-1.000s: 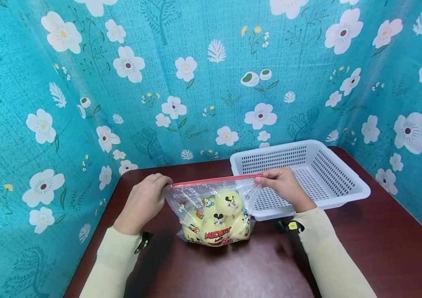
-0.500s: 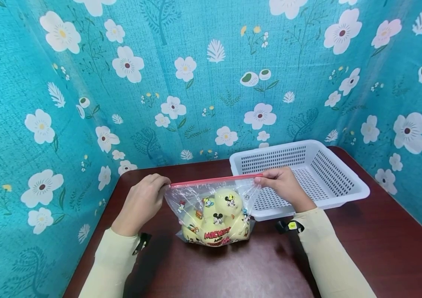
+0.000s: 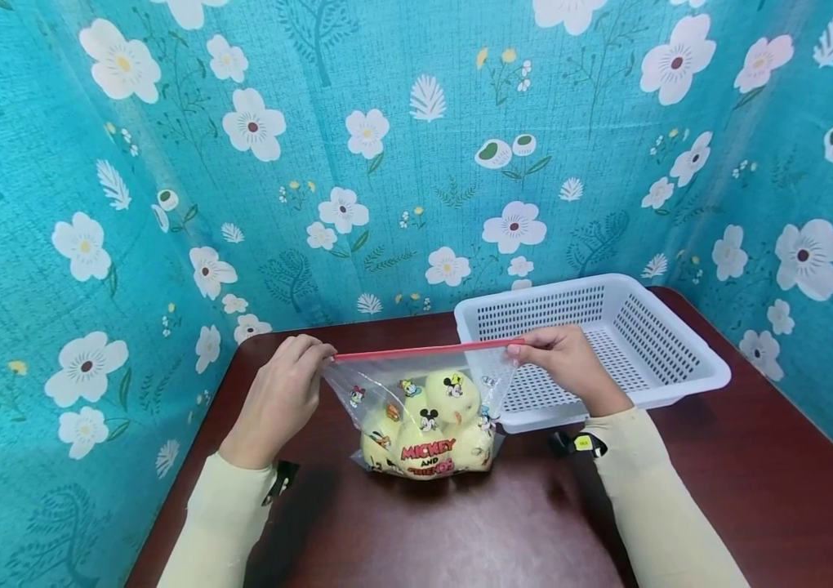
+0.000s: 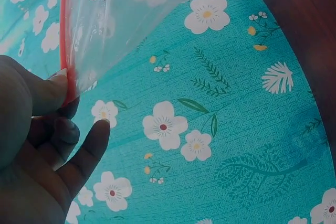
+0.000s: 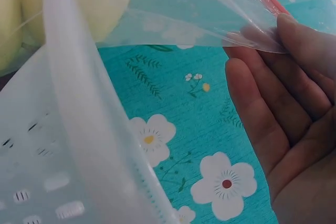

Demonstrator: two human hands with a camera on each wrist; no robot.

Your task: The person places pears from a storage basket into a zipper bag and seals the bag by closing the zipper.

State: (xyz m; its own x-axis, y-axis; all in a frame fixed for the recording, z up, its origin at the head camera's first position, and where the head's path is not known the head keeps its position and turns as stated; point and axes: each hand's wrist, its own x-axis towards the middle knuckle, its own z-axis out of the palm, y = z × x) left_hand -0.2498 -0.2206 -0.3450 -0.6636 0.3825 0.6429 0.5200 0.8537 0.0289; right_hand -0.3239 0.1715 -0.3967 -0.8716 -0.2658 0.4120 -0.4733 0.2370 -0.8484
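A clear zip bag (image 3: 387, 390) with cartoon prints and a red zip strip (image 3: 424, 352) stands on the table, its top edge stretched straight. Inside lie several round, pale yellow fruits (image 3: 453, 396); their exact kind I cannot tell. My left hand (image 3: 278, 400) pinches the strip's left end. In the left wrist view, thumb and finger meet on the red strip (image 4: 65, 35) while the other fingers (image 4: 86, 153) stay off it. My right hand (image 3: 567, 363) pinches the right end. In the right wrist view its thumb (image 5: 302, 38) presses the bag's corner just below the strip.
A white perforated plastic basket (image 3: 681, 390) stands behind and right of the bag, its near left corner close to my right hand. The dark red-brown table (image 3: 416, 539) is bounded by a blue flowered cloth (image 3: 402, 204) at the back and sides.
Both hands have risen slightly and the right hand has shifted a little right. The bag's top edge is pulled tauter and its lower part sits slightly higher in view.
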